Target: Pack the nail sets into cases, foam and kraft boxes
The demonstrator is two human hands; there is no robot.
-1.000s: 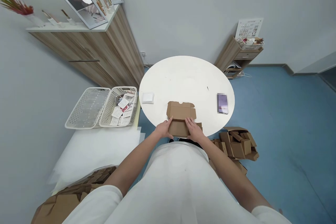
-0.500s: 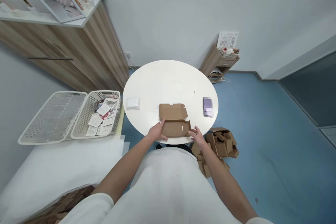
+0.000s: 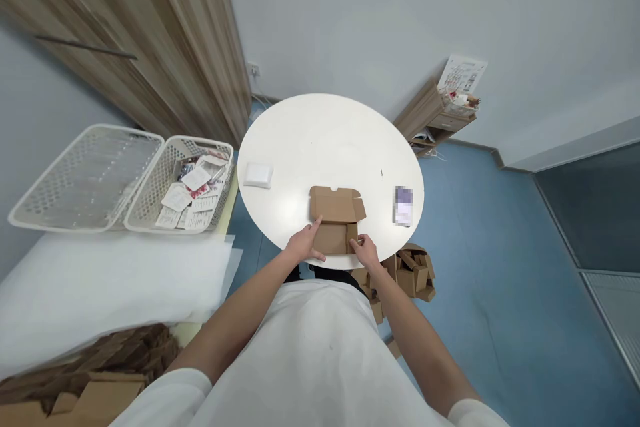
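Two bare hands were at one die-cut cardboard box [image 3: 334,215], seen from the head camera looking down. It lay at the near edge of the round white table [image 3: 325,133], right in front of the person. Its lid panel lay open and flat toward the table's middle, and the base part sat by the near edge between the hands.

I judged it light and thin, fairly stiff across the panels but weak at the scored folds, so easy to crease or tear if forced. It would be best taken by the side flaps and edges, with a flat hand steadying the base.

The left hand [image 3: 304,245] lay spread on the box's left side, palm down. Its index finger stretched along the left fold, gripping nothing, only pressing. The right hand [image 3: 367,253] was at the box's right side with its fingers [image 3: 358,242] bent in on the small side flap. They appeared to nip it, though that was small to see. Both forearms reached forward, wrists low over the near edge.

A white pad [image 3: 257,175] lay near the table's left edge and a blurred purple item [image 3: 403,205] near the right edge, both well apart from the box. Off the table, two white baskets [image 3: 150,177] stood to the left, and more brown boxes [image 3: 413,273] were heaped on the blue floor.
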